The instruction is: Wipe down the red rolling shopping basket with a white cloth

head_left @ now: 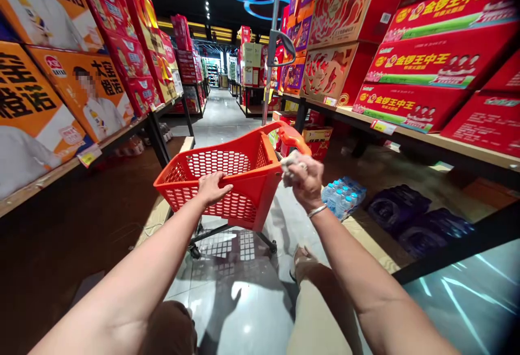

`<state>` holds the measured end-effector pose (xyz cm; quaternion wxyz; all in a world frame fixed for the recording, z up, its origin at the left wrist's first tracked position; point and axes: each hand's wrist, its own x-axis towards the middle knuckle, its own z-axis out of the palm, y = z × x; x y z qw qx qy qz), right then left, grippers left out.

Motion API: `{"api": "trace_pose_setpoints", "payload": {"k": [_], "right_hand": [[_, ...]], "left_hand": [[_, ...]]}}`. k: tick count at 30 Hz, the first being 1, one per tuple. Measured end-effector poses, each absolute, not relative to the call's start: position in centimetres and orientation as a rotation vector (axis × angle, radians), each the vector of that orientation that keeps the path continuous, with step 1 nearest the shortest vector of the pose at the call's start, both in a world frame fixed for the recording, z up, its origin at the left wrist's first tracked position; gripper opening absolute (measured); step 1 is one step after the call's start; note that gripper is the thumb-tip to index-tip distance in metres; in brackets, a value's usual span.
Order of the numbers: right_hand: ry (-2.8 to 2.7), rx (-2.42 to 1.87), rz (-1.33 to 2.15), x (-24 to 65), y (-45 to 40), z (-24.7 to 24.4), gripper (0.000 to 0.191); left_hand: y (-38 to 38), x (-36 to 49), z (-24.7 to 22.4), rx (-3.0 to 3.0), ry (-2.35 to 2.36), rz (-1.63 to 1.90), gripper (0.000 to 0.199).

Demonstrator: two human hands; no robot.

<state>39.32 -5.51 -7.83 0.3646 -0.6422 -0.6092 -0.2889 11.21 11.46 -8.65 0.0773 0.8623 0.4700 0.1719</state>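
Note:
A red shopping cart [260,198] with perforated sides stands sideways in the aisle, its handle end at the right. My left hand [213,187] is closed over the cart's near top rim, around the middle of that side. Bunched in my right hand [309,179] is a pale, crumpled cloth [291,167], close to the cart's corner below the handle [293,137]. Whether the cloth touches the cart cannot be made out. The basket's visible interior shows no goods.
Shelves stacked with orange cartons [77,89] line the left, and red cartons [422,62] the right. Wrapped water bottles [344,197] and dark packs [398,207] sit low at right. A metal pole [273,46] rises behind the cart.

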Motion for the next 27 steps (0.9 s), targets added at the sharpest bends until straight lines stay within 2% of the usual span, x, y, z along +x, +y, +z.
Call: {"api": "trace_pose_setpoints", "payload": {"k": [2, 5, 9, 12, 16, 19, 24, 27], "right_hand": [[-1.436, -1.713, -0.784, 39.2, -6.0, -5.1, 0.035], [-1.438, -1.836, -0.806, 36.3, -6.0, -4.9, 0.033], [-1.773, -1.869, -0.815, 32.0, -5.0, -7.3, 0.029], [-2.029, -1.79, -0.826, 32.3, -5.2, -6.6, 0.029], [-1.731, -1.91, -0.908, 37.2, -7.0, -2.0, 0.029], [-1.442, -2.111, -0.833, 40.3, -7.6, 0.9, 0.029], [-1.576, -2.238, -0.812, 40.3, -6.5, 2.2, 0.029], [-1.704, -2.268, -0.828, 39.0, -6.0, 2.9, 0.029]], "left_hand": [[10.7, 12.0, -8.2, 2.592, 1.378, 0.521, 0.051], [9.2, 14.0, -7.7, 2.646, 1.162, 0.543, 0.063], [8.2, 16.1, -7.6, 2.67, 1.075, 0.608, 0.056], [8.6, 16.1, -7.9, 2.642, 1.051, 0.637, 0.049], [9.1, 15.8, -8.2, 2.576, 1.077, 0.652, 0.043], [8.7, 15.9, -8.4, 2.566, 1.086, 0.7, 0.043], [8.0, 16.1, -8.6, 2.596, 1.09, 0.707, 0.052], [8.0, 16.0, -8.5, 2.598, 1.112, 0.687, 0.05]]}}
